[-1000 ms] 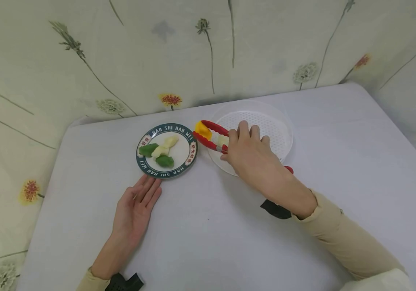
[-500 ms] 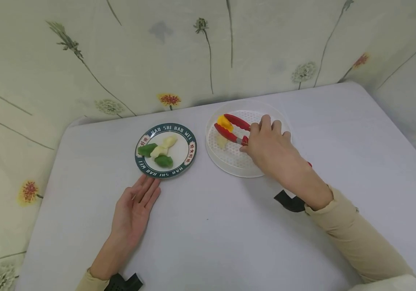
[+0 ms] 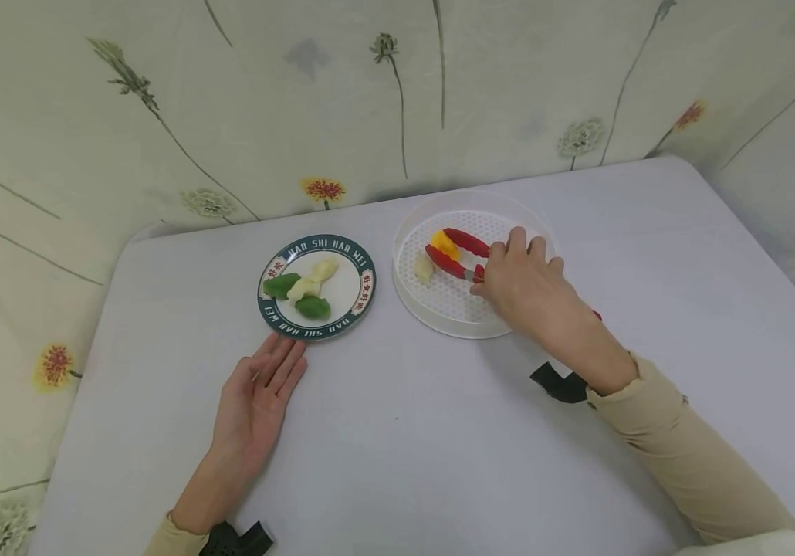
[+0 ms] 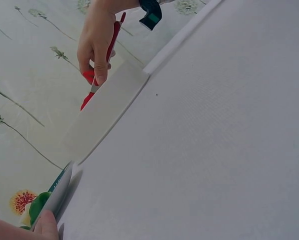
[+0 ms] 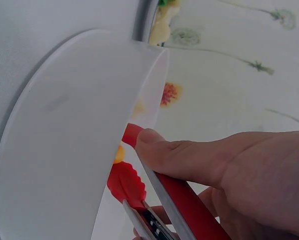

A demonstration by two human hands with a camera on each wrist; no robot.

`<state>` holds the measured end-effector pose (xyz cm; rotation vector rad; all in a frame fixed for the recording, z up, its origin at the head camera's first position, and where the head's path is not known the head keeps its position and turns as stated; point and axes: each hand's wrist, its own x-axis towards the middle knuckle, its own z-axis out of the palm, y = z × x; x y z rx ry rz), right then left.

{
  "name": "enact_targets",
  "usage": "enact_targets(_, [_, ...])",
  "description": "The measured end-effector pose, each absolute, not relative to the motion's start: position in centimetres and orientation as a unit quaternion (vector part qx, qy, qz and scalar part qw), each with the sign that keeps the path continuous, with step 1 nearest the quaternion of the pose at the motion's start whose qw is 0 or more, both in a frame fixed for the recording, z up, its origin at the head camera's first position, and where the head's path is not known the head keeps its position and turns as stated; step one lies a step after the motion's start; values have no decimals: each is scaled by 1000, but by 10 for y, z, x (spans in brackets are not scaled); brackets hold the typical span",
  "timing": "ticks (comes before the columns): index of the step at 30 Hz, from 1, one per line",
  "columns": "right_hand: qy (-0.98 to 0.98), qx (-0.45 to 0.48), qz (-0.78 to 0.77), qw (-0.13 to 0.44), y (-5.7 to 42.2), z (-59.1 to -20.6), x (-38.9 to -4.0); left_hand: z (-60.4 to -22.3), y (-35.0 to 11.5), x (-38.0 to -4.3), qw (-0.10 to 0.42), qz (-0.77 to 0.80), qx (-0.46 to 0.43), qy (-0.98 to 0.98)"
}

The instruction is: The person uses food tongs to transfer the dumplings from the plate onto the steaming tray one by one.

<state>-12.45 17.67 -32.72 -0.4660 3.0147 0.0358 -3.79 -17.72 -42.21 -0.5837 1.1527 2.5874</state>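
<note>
My right hand (image 3: 532,286) grips red-handled tongs (image 3: 448,263) over a round white perforated tray (image 3: 463,330). Between the tongs' red tips sits a yellow food piece (image 3: 444,245), low inside the tray. Beside it a pale piece (image 3: 424,268) lies on the tray's floor. In the right wrist view the tray's wall hides most of the yellow piece. My left hand (image 3: 253,409) lies palm up with extended fingers, its fingertips at the near rim of a green-edged plate (image 3: 346,282). Two green pieces (image 3: 312,308) and some pale pieces (image 3: 323,270) lie on that plate.
A white cloth (image 3: 397,463) covers the table. Patterned floral wall covering (image 3: 509,93) rises directly behind the table's far edge, close to the tray. The plate stands left of the tray with a narrow gap between them.
My right hand has carried the tongs and yellow piece from near the plate's right rim rightward and down into the tray. The left hand and plate have hardly moved.
</note>
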Motion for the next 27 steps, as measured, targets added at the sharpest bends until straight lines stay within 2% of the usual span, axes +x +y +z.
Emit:
enact_targets(13, [989, -129, -6, 68, 175, -326, -126, -424, -179, -37, 126, 889, -194, 397])
enact_targets(20, [989, -142, -32, 38, 169, -316, -117, -428, -181, -38, 128, 890, -189, 394])
enact_targets(27, [977, -214, -7, -7, 139, -313, -103, -424, -179, -38, 128, 888, -186, 401])
